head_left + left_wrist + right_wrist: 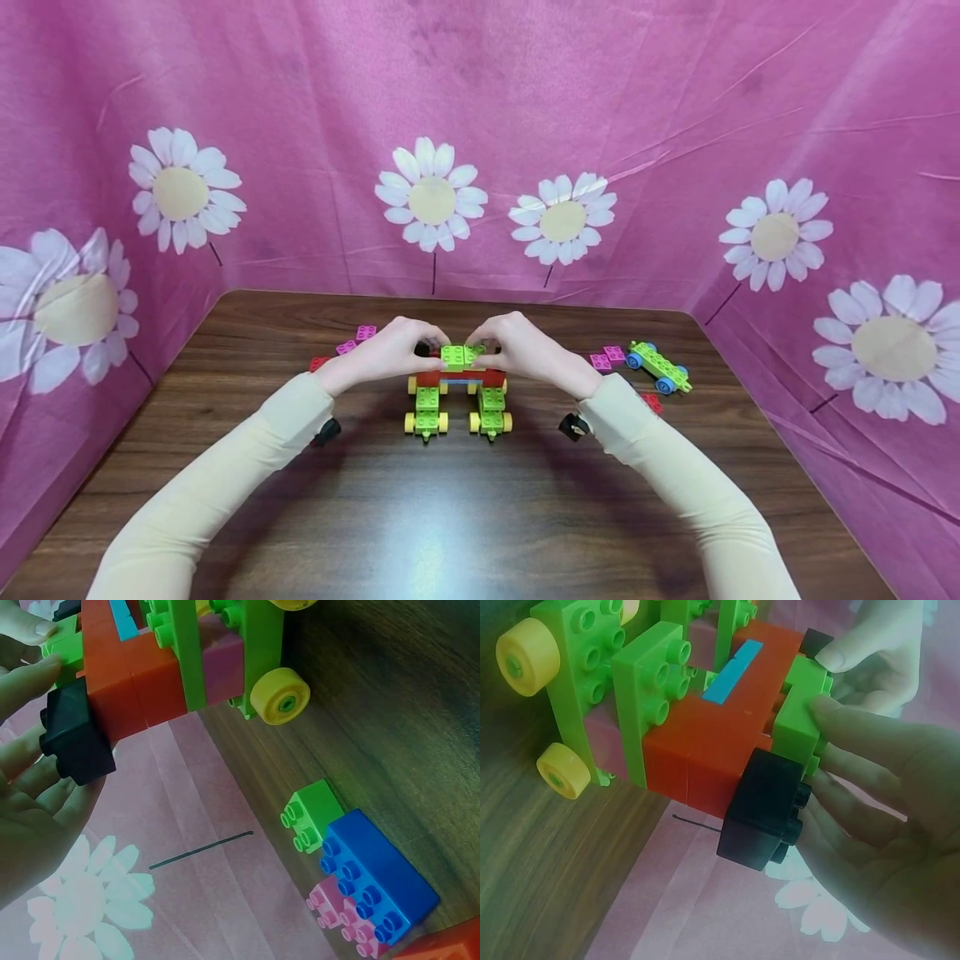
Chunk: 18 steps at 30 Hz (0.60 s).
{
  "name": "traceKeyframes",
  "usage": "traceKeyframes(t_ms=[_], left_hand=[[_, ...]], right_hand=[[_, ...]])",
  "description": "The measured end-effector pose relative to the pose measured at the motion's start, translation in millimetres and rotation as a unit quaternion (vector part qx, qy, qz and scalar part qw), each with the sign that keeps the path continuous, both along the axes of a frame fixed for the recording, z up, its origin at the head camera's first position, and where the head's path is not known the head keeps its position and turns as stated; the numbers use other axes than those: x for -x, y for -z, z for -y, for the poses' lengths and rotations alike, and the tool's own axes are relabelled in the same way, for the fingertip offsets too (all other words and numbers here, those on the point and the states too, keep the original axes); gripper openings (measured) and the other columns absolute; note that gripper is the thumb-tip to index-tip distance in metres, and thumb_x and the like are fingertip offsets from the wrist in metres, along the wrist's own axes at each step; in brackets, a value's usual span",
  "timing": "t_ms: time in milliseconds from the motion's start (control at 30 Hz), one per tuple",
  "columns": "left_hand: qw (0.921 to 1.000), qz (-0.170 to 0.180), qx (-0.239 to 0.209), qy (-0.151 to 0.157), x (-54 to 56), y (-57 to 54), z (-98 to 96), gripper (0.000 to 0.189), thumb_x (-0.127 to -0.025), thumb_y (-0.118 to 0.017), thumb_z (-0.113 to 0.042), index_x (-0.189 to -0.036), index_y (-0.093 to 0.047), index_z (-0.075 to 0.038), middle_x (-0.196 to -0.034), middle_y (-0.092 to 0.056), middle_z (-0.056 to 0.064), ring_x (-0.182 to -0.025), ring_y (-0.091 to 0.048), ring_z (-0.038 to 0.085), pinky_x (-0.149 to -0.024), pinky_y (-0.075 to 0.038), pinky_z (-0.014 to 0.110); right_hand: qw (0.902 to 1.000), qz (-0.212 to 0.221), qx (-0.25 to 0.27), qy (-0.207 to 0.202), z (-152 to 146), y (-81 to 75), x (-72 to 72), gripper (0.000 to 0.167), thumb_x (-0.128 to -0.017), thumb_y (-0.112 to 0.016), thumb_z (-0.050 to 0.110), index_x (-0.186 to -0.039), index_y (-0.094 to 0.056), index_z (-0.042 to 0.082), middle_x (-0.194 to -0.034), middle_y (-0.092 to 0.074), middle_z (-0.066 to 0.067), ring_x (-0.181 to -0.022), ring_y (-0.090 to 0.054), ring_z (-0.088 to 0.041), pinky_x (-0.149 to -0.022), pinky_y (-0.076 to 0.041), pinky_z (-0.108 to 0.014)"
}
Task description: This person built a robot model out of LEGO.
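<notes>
Your left grip (390,348) and right grip (522,348) pinch green bricks (453,358) atop the red bricks (705,731); apparently you're seating them, so press evenly.

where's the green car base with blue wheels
The green car base is at the head view's right, on the table, just right of two pink bricks.

The block build (462,376) stands on the worktop (525,500), between loose bricks (366,332) left and a wheeled base (660,367) right; a cloth (487,75) hangs behind everything.

L hand (396,347) nr R hand (523,346)
</notes>
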<state>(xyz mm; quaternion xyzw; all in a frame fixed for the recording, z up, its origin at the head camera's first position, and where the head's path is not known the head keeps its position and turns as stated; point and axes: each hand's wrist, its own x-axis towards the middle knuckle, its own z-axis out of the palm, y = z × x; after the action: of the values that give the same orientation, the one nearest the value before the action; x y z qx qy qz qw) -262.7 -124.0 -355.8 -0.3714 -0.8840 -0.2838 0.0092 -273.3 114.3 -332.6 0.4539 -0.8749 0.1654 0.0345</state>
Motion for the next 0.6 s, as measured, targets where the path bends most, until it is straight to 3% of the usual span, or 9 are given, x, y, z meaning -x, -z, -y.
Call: traceKeyframes(t_ms=[233, 400, 600], left_hand=[[0.9998, -0.019, 0.002, -0.001, -0.9, -4.6, -3.0, 0.024, -0.087, -0.076, -0.018, -0.106, -0.075, -0.003, -0.100, -0.076, 0.010, -0.086, -0.069, 0.019, -0.082, -0.058, 0.043], [0.9996, -0.024, 0.015, -0.008, -0.8, -5.7, -5.5, 0.022, -0.086, -0.076, -0.017, -0.103, -0.076, -0.003, -0.097, -0.076, 0.010, -0.083, -0.070, 0.020, -0.080, -0.059, 0.043], [0.9994, -0.029, 0.017, -0.008, -2.1, -7.9, -6.6, 0.021, -0.086, -0.077, -0.017, -0.102, -0.076, -0.003, -0.095, -0.077, 0.008, -0.081, -0.069, 0.016, -0.078, -0.059, 0.041]], right_hand=[[1.0000, -0.002, -0.003, 0.003, 1.6, -0.6, -1.5, 0.024, -0.083, -0.079, 0.012, -0.105, -0.076, 0.003, -0.101, -0.077, -0.011, -0.083, -0.071, -0.022, -0.075, -0.060, -0.035], [0.9998, -0.002, -0.016, 0.008, 3.5, -1.0, -0.9, 0.024, -0.083, -0.079, 0.013, -0.105, -0.076, 0.004, -0.102, -0.077, -0.009, -0.086, -0.070, -0.018, -0.079, -0.060, -0.034], [0.9992, -0.016, -0.035, -0.014, 4.0, -4.9, 1.4, 0.023, -0.083, -0.079, 0.011, -0.104, -0.077, 0.005, -0.100, -0.077, -0.008, -0.085, -0.072, -0.016, -0.078, -0.060, -0.031]])
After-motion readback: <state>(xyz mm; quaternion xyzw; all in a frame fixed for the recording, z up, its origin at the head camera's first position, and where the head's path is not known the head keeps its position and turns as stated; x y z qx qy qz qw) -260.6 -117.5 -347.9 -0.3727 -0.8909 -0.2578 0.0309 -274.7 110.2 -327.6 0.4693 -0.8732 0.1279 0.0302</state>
